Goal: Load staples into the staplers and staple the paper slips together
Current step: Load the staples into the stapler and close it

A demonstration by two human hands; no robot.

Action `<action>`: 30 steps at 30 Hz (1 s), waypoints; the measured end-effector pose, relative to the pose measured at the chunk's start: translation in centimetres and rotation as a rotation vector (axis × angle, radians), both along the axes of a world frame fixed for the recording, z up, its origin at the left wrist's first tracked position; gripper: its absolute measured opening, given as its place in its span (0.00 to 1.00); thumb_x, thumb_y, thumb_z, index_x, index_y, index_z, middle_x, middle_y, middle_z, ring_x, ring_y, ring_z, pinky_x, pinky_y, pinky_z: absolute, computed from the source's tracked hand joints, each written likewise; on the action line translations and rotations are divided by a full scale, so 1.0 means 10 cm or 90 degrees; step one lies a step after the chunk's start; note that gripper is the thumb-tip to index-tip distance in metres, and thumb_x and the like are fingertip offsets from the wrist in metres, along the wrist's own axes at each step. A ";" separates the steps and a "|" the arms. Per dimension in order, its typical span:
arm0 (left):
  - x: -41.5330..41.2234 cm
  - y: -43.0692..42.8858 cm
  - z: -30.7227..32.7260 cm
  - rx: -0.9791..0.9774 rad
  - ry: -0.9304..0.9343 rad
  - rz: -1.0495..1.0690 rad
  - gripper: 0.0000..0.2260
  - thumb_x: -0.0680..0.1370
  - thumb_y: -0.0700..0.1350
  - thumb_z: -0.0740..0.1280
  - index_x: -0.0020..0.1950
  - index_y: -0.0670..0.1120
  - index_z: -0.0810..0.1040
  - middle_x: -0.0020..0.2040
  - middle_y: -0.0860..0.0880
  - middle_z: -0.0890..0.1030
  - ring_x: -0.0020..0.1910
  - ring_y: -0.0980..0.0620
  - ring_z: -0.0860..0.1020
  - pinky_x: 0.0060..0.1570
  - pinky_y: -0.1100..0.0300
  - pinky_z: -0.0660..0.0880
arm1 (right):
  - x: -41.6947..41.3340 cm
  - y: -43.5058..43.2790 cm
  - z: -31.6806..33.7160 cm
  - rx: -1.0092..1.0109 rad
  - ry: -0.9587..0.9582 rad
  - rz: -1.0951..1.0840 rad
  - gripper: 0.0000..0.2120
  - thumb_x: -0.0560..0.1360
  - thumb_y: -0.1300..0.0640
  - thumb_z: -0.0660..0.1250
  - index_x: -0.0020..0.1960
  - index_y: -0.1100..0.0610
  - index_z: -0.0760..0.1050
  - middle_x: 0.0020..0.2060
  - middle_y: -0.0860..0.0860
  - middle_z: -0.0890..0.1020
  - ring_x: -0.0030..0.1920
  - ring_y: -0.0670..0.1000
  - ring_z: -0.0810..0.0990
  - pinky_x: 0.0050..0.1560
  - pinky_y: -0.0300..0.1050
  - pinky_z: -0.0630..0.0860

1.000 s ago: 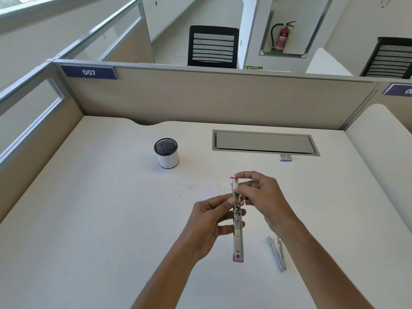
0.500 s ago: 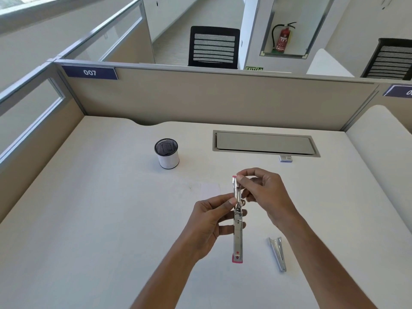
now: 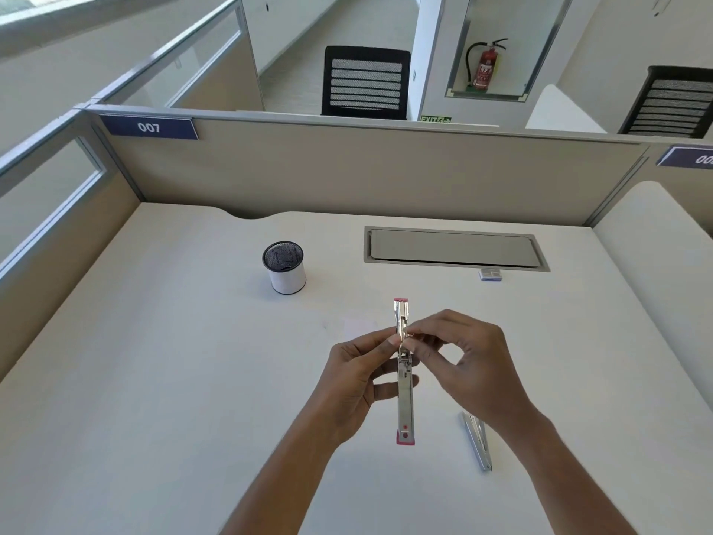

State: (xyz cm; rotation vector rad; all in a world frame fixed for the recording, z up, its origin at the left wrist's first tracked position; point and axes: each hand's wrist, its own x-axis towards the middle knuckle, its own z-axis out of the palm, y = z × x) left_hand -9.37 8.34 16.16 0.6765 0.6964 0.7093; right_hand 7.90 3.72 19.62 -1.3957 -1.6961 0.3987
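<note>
Head view: a pink-tipped stapler [image 3: 405,395] is held above the worktop [image 3: 162,380] at the centre of the frame. It is swung open into one long straight strip, one pink end pointing to the top of the frame and the other to the bottom. The left hand [image 3: 353,384] grips it from the left, thumb on the metal near the hinge and the other fingers curled behind. The right hand [image 3: 472,364] comes in from the right, its thumb and forefinger pinched together against the upper arm just above the hinge; whether they hold staples cannot be told.

A second stapler [image 3: 477,442], all silver, lies on the worktop at lower right, partly under the right wrist. A pale paper slip [image 3: 360,325] lies just beyond the hands. Further up sit a mesh cup [image 3: 284,269], a cable hatch [image 3: 455,249] and a small staple box [image 3: 490,274].
</note>
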 end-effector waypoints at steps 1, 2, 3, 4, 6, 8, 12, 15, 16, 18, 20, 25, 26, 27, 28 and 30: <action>0.01 0.00 0.00 -0.001 -0.003 -0.001 0.12 0.80 0.43 0.71 0.62 0.40 0.85 0.53 0.40 0.85 0.53 0.44 0.84 0.49 0.50 0.83 | 0.01 0.01 -0.01 0.003 0.004 -0.013 0.06 0.74 0.62 0.77 0.51 0.55 0.87 0.43 0.45 0.86 0.42 0.46 0.84 0.44 0.40 0.81; 0.01 0.00 0.01 -0.003 -0.007 -0.001 0.12 0.80 0.43 0.71 0.62 0.40 0.85 0.54 0.40 0.85 0.54 0.44 0.84 0.50 0.50 0.83 | 0.01 0.02 -0.02 0.001 0.014 -0.029 0.06 0.74 0.62 0.77 0.51 0.55 0.87 0.43 0.44 0.86 0.42 0.46 0.85 0.44 0.40 0.81; 0.02 0.00 0.02 -0.008 -0.012 0.000 0.12 0.81 0.42 0.70 0.62 0.40 0.85 0.54 0.40 0.85 0.54 0.45 0.84 0.49 0.50 0.83 | 0.01 0.04 -0.03 -0.005 0.030 -0.045 0.07 0.74 0.62 0.77 0.51 0.55 0.87 0.42 0.44 0.86 0.42 0.45 0.85 0.45 0.40 0.81; 0.02 -0.01 0.02 -0.015 -0.019 0.003 0.12 0.81 0.42 0.70 0.62 0.40 0.85 0.54 0.41 0.85 0.53 0.45 0.84 0.49 0.50 0.83 | 0.00 0.05 -0.03 -0.015 0.049 -0.058 0.07 0.74 0.62 0.77 0.51 0.55 0.87 0.42 0.43 0.86 0.42 0.46 0.85 0.45 0.40 0.82; 0.03 -0.01 0.02 -0.028 -0.026 0.010 0.11 0.81 0.41 0.70 0.62 0.40 0.85 0.53 0.42 0.85 0.51 0.46 0.84 0.48 0.51 0.83 | -0.03 0.08 -0.04 -0.035 0.089 -0.072 0.07 0.74 0.62 0.77 0.50 0.53 0.87 0.41 0.43 0.86 0.42 0.47 0.85 0.45 0.40 0.82; 0.03 -0.02 0.03 -0.031 -0.023 0.015 0.11 0.81 0.41 0.69 0.61 0.40 0.85 0.52 0.42 0.85 0.50 0.46 0.84 0.47 0.51 0.83 | -0.05 0.09 -0.05 -0.057 0.124 -0.082 0.08 0.74 0.62 0.76 0.50 0.51 0.87 0.40 0.43 0.86 0.41 0.47 0.85 0.44 0.38 0.82; 0.03 -0.01 0.03 -0.030 -0.023 0.017 0.11 0.80 0.42 0.70 0.60 0.40 0.86 0.52 0.42 0.84 0.50 0.47 0.84 0.47 0.51 0.84 | -0.08 0.13 -0.06 -0.093 0.180 -0.079 0.10 0.74 0.65 0.76 0.52 0.53 0.86 0.37 0.43 0.85 0.37 0.46 0.84 0.41 0.33 0.80; 0.02 -0.02 0.01 -0.031 -0.021 0.022 0.11 0.80 0.41 0.70 0.60 0.40 0.86 0.51 0.42 0.84 0.50 0.46 0.85 0.47 0.51 0.84 | -0.09 0.14 -0.07 -0.098 0.173 -0.095 0.07 0.74 0.64 0.76 0.49 0.54 0.86 0.38 0.43 0.86 0.38 0.45 0.85 0.40 0.33 0.80; 0.02 -0.02 0.00 -0.031 -0.021 0.022 0.12 0.79 0.41 0.71 0.60 0.40 0.86 0.52 0.41 0.84 0.50 0.46 0.85 0.47 0.51 0.84 | -0.09 0.15 -0.07 -0.099 0.162 -0.105 0.07 0.74 0.64 0.76 0.48 0.54 0.87 0.39 0.43 0.87 0.39 0.45 0.86 0.41 0.34 0.80; 0.02 -0.03 0.00 -0.031 -0.022 0.020 0.13 0.78 0.42 0.72 0.60 0.40 0.86 0.52 0.41 0.84 0.50 0.45 0.85 0.47 0.51 0.84 | -0.09 0.17 -0.06 -0.101 0.134 -0.117 0.06 0.74 0.63 0.76 0.47 0.54 0.88 0.40 0.44 0.87 0.41 0.46 0.86 0.43 0.38 0.81; 0.02 -0.03 -0.01 -0.031 -0.027 0.017 0.13 0.77 0.42 0.72 0.60 0.39 0.86 0.51 0.41 0.84 0.50 0.45 0.85 0.46 0.51 0.84 | -0.09 0.18 -0.06 -0.101 0.110 -0.122 0.05 0.74 0.63 0.76 0.46 0.54 0.88 0.40 0.46 0.86 0.40 0.47 0.85 0.43 0.40 0.82; 0.02 -0.03 -0.03 -0.026 -0.033 0.012 0.13 0.78 0.42 0.72 0.60 0.39 0.86 0.49 0.42 0.85 0.51 0.46 0.85 0.47 0.50 0.84 | -0.11 0.19 -0.05 -0.098 0.085 -0.129 0.04 0.74 0.63 0.76 0.46 0.56 0.88 0.39 0.48 0.86 0.40 0.47 0.85 0.43 0.45 0.82; 0.02 -0.03 -0.03 -0.024 -0.032 0.010 0.12 0.78 0.42 0.72 0.60 0.39 0.86 0.50 0.42 0.85 0.51 0.46 0.85 0.48 0.50 0.84 | -0.11 0.19 -0.05 -0.103 0.086 -0.131 0.05 0.74 0.63 0.76 0.46 0.55 0.88 0.39 0.47 0.86 0.40 0.47 0.85 0.43 0.45 0.82; 0.01 -0.03 -0.03 -0.023 -0.031 0.009 0.12 0.78 0.42 0.72 0.60 0.40 0.86 0.50 0.42 0.85 0.51 0.46 0.85 0.48 0.49 0.84 | -0.12 0.19 -0.05 -0.108 0.092 -0.136 0.05 0.74 0.63 0.76 0.46 0.55 0.88 0.39 0.47 0.86 0.40 0.47 0.85 0.44 0.44 0.83; 0.01 -0.03 -0.03 -0.021 -0.029 0.008 0.12 0.78 0.43 0.72 0.60 0.40 0.86 0.49 0.42 0.85 0.51 0.46 0.85 0.48 0.49 0.84 | -0.12 0.19 -0.06 -0.116 0.106 -0.144 0.05 0.73 0.63 0.77 0.46 0.54 0.88 0.39 0.45 0.86 0.40 0.47 0.86 0.44 0.43 0.83; 0.01 -0.03 -0.03 -0.016 -0.028 0.006 0.12 0.77 0.43 0.73 0.59 0.40 0.86 0.49 0.42 0.85 0.51 0.46 0.85 0.49 0.49 0.84 | -0.11 0.19 -0.06 -0.150 0.169 -0.164 0.07 0.73 0.62 0.77 0.46 0.51 0.87 0.38 0.44 0.87 0.41 0.46 0.86 0.45 0.42 0.83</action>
